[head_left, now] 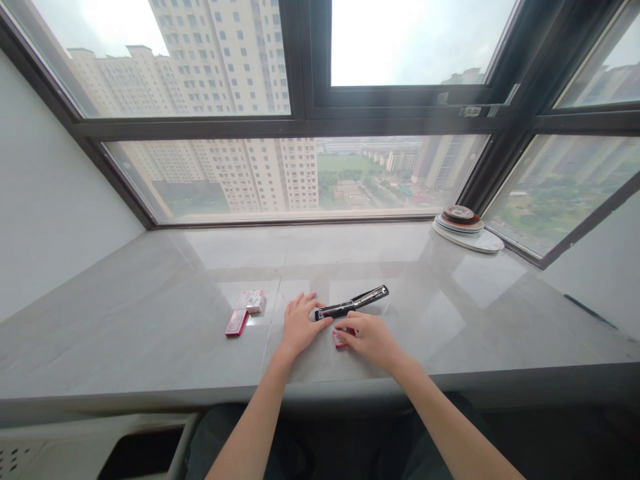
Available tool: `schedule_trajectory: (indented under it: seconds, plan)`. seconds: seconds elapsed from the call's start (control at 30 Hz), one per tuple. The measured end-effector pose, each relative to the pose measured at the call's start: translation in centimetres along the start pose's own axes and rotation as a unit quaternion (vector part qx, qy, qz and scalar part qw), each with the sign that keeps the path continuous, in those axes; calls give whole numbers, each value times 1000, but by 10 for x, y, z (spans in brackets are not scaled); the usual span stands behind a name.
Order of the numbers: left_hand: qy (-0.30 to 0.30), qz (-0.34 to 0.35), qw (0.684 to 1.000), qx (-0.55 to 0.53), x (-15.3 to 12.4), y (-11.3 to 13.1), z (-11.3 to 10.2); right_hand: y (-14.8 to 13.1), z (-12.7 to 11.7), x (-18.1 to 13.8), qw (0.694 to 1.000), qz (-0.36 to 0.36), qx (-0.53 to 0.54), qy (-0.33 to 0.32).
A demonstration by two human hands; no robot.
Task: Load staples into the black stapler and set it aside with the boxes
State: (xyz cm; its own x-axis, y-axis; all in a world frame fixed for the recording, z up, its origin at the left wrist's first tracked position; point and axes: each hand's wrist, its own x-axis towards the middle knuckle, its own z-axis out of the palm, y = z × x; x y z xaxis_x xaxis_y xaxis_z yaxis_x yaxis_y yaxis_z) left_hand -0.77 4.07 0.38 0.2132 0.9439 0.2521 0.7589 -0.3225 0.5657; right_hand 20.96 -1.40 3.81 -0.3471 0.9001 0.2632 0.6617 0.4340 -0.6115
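A black stapler (353, 304) lies opened out on the grey sill, its long metal channel facing up and its right end raised. Around the stapler's left end are the thumb and index finger of my left hand (300, 325), while the other fingers stretch forward over the sill. My right hand (370, 337) is just below the stapler, thumb and fingers pinched at a small red and white staple box (340, 340). The fingers cover part of this box, so its contents are hidden. Off to the left sit a white and pink box (251, 301) and a flat red box (237, 323), touching each other.
Several stacked plates and lids (463, 228) stand in the far right corner by the window frame (300, 128). The glossy sill (165, 333) ends at a front edge close to my body. Below it on the left is a pale plastic item (90, 440).
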Motion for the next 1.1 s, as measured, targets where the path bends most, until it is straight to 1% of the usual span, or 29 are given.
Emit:
schedule_trajectory:
  seconds: [0.07, 0.13, 0.2, 0.33, 0.5, 0.6, 0.7, 0.77, 0.83, 0.9, 0.97, 1.03, 1.1]
  plan:
    - [8, -1, 1000, -6, -17, 6, 3, 0, -1, 6, 1000, 2, 7, 28]
    - [14, -2, 1000, -9, -29, 11, 5, 2, -2, 15, 999, 5, 9, 36]
    - [18, -4, 1000, -11, -35, 14, 4, 3, -3, 23, 1000, 0, 6, 16]
    - [20, -1, 1000, -21, -35, 15, 0, 3, -4, 32, 999, -22, 7, -36]
    - [24, 0, 999, -23, -34, 14, -1, 0, -3, 31, 998, -16, -11, -57]
    - [28, 1, 999, -23, -35, 14, 0, 1, -6, 27, 999, -3, -28, -38]
    - [28, 4, 999, -24, -35, 15, -1, 3, -9, 21, 998, 41, -50, 12]
    - [25, 4, 999, -24, -35, 15, -1, 1, -9, 17, 996, 66, -55, 28]
    - [26, 3, 999, -24, -35, 16, -1, -4, -6, 12, 997, 69, -21, 12]
    - [27, 5, 999, -24, -35, 16, -1, -9, -2, 5, 997, 65, 44, -6]
    - [28, 5, 999, -25, -36, 16, -1, -6, -1, -5, 992, 77, 103, 2]
    - [28, 3, 999, -28, -36, 15, 0, 7, -6, -17, 983, 121, 137, 18]
    - [29, 2, 999, -32, -36, 15, 1, 29, -15, -29, 967, 193, 165, 16]
